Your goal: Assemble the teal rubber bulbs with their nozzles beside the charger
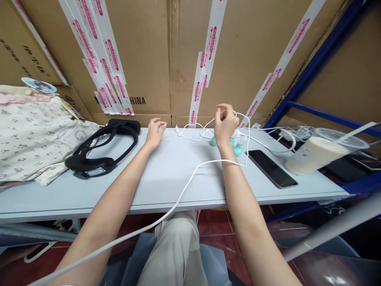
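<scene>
My left hand (155,132) rests near the back of the grey table (178,178), fingers curled around a small clear item (162,137) that is hard to make out. Raised over the table at centre right, my right hand (226,124) has its fingers bent together; what they hold, if anything, is too small to tell. Just behind and beside the right wrist stand small teal-bottomed bottles (238,148), partly hidden by it. A white cable (190,182) loops round the right hand and crosses the forearm.
A black head strap device (101,163) and floral cloth (38,139) lie at left. On the right are a black phone (272,169), a tilted drink cup (315,153) and tangled cables. Taped cardboard boxes (145,59) stand behind; a blue metal frame (300,83) rises at right.
</scene>
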Demonstrator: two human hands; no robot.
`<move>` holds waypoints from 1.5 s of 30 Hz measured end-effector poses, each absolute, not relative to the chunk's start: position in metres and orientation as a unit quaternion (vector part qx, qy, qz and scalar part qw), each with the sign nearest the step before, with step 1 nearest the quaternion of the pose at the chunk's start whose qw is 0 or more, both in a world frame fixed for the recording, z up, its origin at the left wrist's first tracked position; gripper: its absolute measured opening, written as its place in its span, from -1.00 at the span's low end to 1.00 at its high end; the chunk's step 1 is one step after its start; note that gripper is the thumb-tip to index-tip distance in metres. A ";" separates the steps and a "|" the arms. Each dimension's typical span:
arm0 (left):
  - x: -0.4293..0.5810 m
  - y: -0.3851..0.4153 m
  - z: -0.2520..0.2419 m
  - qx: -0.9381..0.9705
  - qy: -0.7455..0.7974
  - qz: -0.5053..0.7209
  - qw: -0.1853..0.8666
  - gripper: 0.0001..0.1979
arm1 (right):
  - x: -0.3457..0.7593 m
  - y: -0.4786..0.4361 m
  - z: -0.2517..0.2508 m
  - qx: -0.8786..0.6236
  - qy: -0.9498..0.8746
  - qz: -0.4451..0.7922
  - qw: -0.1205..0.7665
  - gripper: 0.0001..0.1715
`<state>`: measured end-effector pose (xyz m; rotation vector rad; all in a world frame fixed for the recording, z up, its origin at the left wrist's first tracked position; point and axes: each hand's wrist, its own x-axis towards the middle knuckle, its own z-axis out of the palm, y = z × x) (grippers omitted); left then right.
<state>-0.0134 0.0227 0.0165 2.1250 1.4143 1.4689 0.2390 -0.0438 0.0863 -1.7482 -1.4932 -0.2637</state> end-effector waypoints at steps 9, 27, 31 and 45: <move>-0.028 0.023 0.023 0.700 0.521 0.482 0.077 -0.79 | 0.159 -0.024 0.008 -0.544 -0.792 -0.092 0.263 -0.59; -0.029 0.012 0.015 0.793 0.507 0.332 -0.063 -0.86 | 0.172 0.016 0.003 -0.579 -0.710 0.027 0.400 -0.86; -0.020 0.014 0.017 0.794 0.481 0.371 0.013 -0.75 | 0.169 0.017 0.010 -0.504 -0.611 0.295 0.535 -0.87; 0.009 -0.007 0.042 0.787 0.411 0.458 0.046 -0.84 | 0.158 0.014 0.010 -0.396 -0.596 0.501 0.486 -0.67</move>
